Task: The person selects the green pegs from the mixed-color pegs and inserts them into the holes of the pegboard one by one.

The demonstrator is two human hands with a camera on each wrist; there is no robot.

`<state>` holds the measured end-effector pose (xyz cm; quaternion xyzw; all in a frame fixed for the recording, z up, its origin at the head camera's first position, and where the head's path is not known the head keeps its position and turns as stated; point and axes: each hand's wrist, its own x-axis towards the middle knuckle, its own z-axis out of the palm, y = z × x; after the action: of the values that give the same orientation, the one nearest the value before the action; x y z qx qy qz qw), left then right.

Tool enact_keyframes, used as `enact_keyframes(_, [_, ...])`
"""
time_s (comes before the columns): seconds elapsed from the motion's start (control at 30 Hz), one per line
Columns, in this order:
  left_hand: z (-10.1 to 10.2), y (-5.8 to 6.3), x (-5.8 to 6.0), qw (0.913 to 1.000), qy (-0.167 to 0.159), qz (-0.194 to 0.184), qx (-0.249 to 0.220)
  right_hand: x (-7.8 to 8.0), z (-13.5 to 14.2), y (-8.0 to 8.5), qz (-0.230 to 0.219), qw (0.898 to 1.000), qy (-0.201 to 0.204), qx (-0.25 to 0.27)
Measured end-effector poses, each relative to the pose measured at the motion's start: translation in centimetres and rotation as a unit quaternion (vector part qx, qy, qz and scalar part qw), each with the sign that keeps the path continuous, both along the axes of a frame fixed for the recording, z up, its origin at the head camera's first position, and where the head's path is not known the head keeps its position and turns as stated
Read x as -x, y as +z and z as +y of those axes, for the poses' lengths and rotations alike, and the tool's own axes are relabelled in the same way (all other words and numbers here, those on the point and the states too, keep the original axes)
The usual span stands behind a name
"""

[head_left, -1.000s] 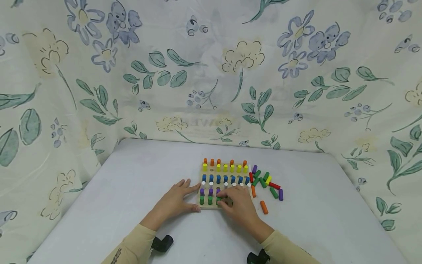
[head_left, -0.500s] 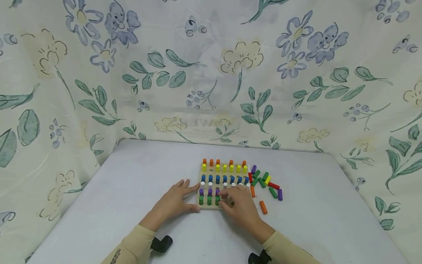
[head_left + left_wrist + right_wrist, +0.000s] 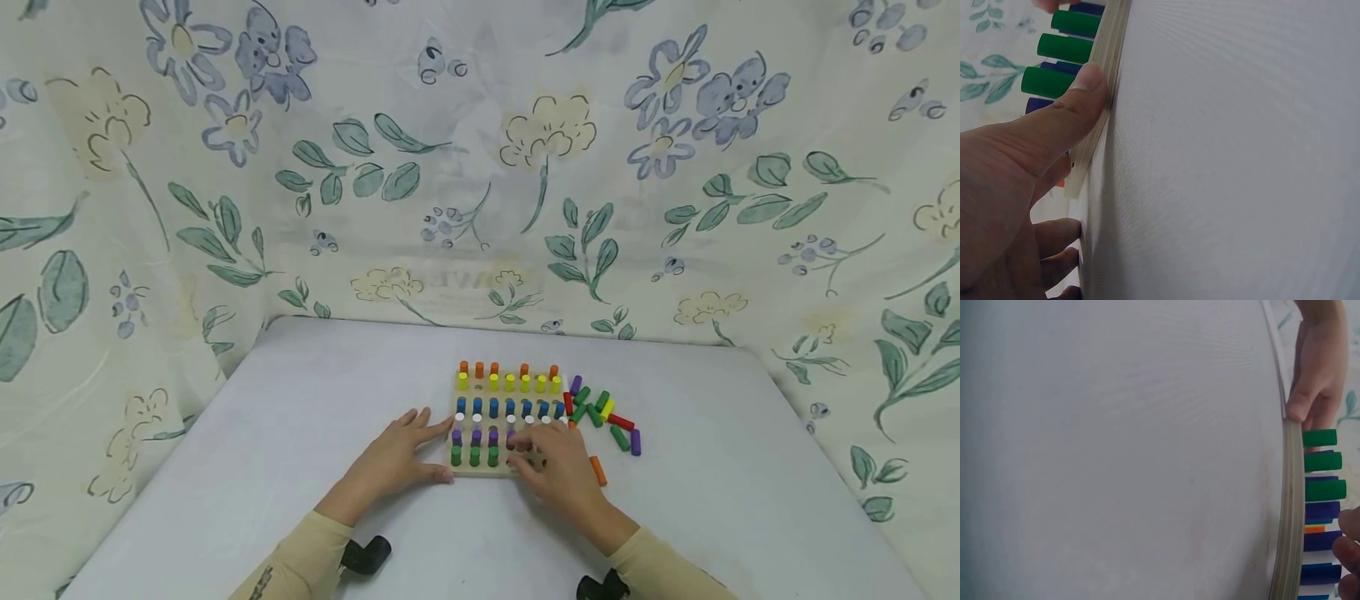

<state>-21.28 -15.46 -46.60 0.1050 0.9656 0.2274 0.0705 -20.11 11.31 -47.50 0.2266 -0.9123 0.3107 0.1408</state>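
Note:
A wooden pegboard (image 3: 480, 472) carries rows of orange, yellow, blue, white, purple and green pegs. My left hand (image 3: 401, 450) lies spread at its left side, the thumb against the near edge and the forefinger at the left edge. In the left wrist view the thumb (image 3: 1072, 112) rests on the board's edge beside a green peg (image 3: 1047, 82). My right hand (image 3: 558, 467) hovers over the board's right part, fingers loosely bent, close to a purple peg (image 3: 511, 437). Nothing shows between its fingertips (image 3: 1349, 547). Right of the last standing green peg (image 3: 492, 456), bare holes are visible.
Loose green pegs (image 3: 619, 438), a red peg (image 3: 621, 422), a purple peg (image 3: 636, 442), a yellow peg (image 3: 607, 409) and an orange peg (image 3: 597, 471) lie right of the board on the white table (image 3: 300, 383). A flowered cloth (image 3: 480, 208) hangs behind.
My right hand has moved off the third green peg, shifting to the right and leaving that peg standing in the board. The left hand stays in place.

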Motion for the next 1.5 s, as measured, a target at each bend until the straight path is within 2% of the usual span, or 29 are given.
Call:
enact_keyframes(0.33, [-0.2, 0.0, 0.1, 1.0, -0.006, 0.005, 0.0, 0.2, 1.0, -0.2, 0.001, 0.999, -0.028, -0.04])
enact_keyframes(0.6, [-0.2, 0.1, -0.1, 1.0, -0.005, 0.003, -0.006, 0.2, 1.8, -0.3, -0.012, 0.999, -0.036, -0.01])
enact_keyframes(0.9, [-0.2, 0.0, 0.0, 0.9999, -0.008, 0.005, -0.004, 0.2, 2.9, -0.2, -0.013, 0.998, -0.054, -0.026])
enact_keyframes(1.13, [-0.2, 0.1, 0.1, 0.9999, -0.008, 0.006, 0.002, 0.1, 4.1, 0.0, -0.011, 0.998, -0.061, -0.011])
enact_keyframes(1.5, [-0.3, -0.1, 0.2, 0.9999, -0.01, 0.005, -0.003, 0.3, 5.4, -0.1, 0.003, 0.996, -0.08, -0.025])
